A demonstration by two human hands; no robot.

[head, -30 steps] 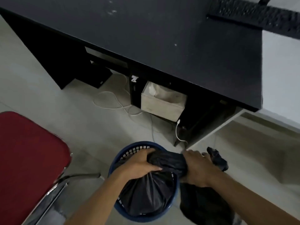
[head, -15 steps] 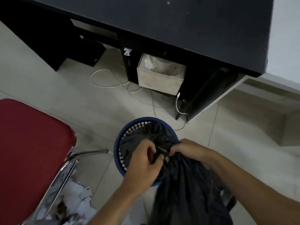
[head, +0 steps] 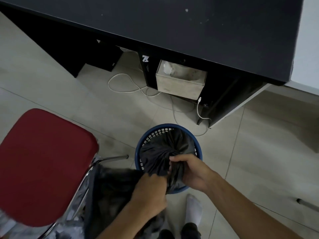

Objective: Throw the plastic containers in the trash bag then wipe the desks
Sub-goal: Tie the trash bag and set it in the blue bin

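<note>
The trash bag (head: pixel 164 149) sits in the blue basket (head: pixel 172 125), its neck gathered over the near rim, right hand (head: pixel 191 173) clenched round the twist and left hand (head: pixel 148 195) pinching loose plastic, probably to knot it.

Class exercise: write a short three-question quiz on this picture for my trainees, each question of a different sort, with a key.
1. True or false: the black trash bag sits in a red basket.
2. What does the right hand grip? A the white cable; B the bag's gathered neck; C the chair seat.
3. Fill in: the pale box stands under the black ____.
Key: 1 false, the basket is blue; 2 B; 3 desk.
</note>
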